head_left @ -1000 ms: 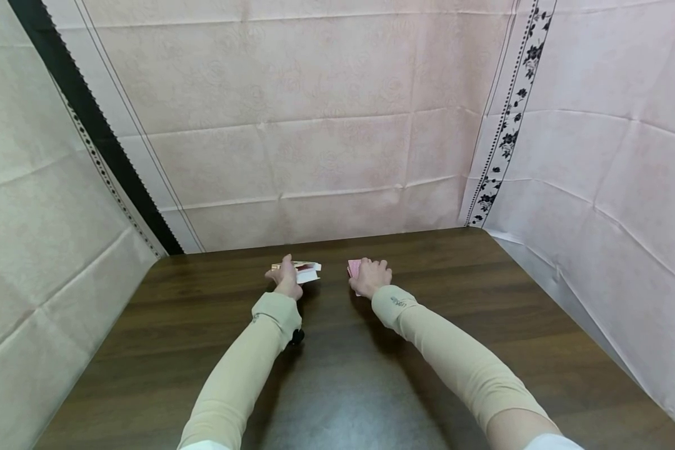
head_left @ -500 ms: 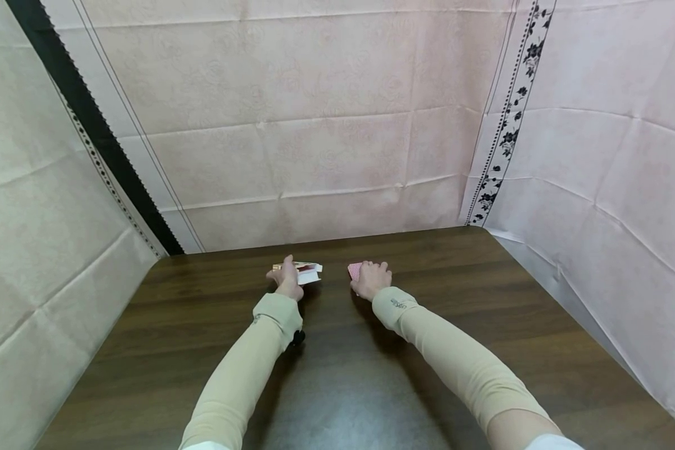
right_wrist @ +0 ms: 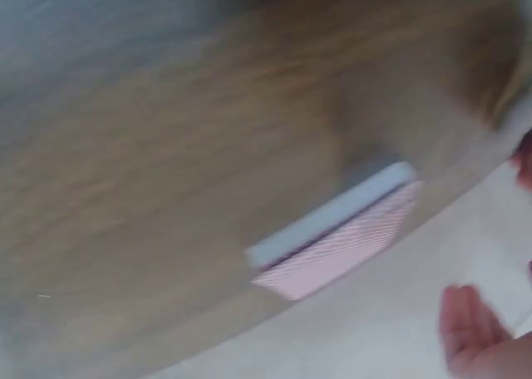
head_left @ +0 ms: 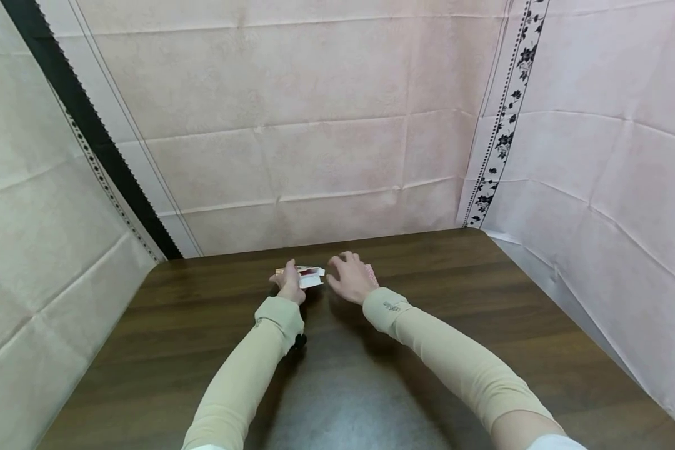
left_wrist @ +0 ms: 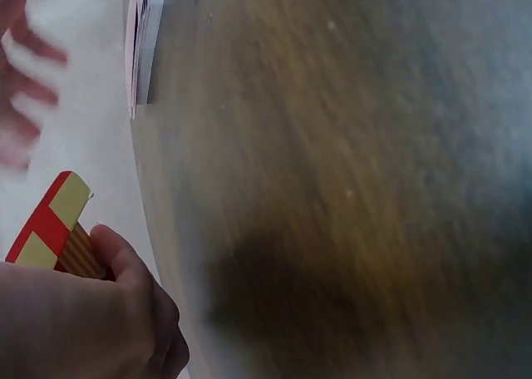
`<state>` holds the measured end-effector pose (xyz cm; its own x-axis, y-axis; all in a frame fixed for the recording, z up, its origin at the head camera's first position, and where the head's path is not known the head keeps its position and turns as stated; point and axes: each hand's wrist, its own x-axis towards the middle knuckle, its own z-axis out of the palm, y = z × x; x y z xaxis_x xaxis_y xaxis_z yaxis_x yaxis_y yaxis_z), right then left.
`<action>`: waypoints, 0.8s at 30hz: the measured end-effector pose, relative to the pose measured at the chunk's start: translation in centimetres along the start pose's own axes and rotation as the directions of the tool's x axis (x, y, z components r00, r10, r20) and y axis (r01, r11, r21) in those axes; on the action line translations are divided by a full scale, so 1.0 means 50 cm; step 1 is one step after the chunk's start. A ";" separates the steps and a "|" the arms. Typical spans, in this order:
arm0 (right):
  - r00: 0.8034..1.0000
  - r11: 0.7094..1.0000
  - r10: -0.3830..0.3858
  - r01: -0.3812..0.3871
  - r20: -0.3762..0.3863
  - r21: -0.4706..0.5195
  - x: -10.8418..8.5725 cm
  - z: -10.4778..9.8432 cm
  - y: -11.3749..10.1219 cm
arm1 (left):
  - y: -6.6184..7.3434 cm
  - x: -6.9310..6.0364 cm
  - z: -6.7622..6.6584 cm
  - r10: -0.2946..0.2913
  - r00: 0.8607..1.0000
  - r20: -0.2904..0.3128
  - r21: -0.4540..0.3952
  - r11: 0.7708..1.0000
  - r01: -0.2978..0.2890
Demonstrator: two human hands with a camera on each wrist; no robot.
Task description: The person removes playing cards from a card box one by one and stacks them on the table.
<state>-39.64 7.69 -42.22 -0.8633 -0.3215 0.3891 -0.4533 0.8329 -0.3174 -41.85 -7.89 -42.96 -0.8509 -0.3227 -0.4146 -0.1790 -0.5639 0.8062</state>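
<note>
My left hand (head_left: 290, 286) grips a small card box (head_left: 312, 277) above the far part of the table, its white flaps pointing right. In the left wrist view, the card box (left_wrist: 51, 221) shows red and pale yellow panels, with my left hand (left_wrist: 100, 317) round it. A deck of playing cards (right_wrist: 341, 238) with pink patterned backs lies stacked on the table. My right hand (head_left: 350, 278) is raised between the box and the deck, partly covering the deck in the head view. Its fingers are spread and hold nothing.
The brown wooden table (head_left: 337, 381) has its far edge just beyond both hands. Pale cloth (head_left: 326, 125) hangs behind it and along both sides, with a black strip (head_left: 95, 137) at the left and a floral band (head_left: 500, 137) at the right.
My right hand has come off the deck of playing cards and moved left towards the card box, leaving the deck on the table. The left hand, still holding the box, has barely shifted.
</note>
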 end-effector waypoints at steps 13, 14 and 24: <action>0.974 0.993 -0.117 0.117 0.194 0.010 0.009 0.006 -0.044 | -0.001 -0.008 0.023 -0.035 0.989 0.146 -0.057 0.997 0.043; 0.973 0.992 -0.124 0.125 0.196 0.008 0.008 0.004 -0.044 | -0.001 -0.008 0.025 -0.033 0.988 0.153 -0.053 0.998 0.042; 0.983 0.986 -0.147 0.137 0.114 0.092 0.006 -0.008 -0.040 | 0.003 -0.007 0.014 -0.047 0.992 0.116 -0.036 0.998 0.052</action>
<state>-38.92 6.11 -41.15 -0.8070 -0.4896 0.3302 -0.5855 0.7362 -0.3394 -41.94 -7.34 -42.42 -0.8931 -0.2054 -0.4003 -0.2046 -0.6069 0.7680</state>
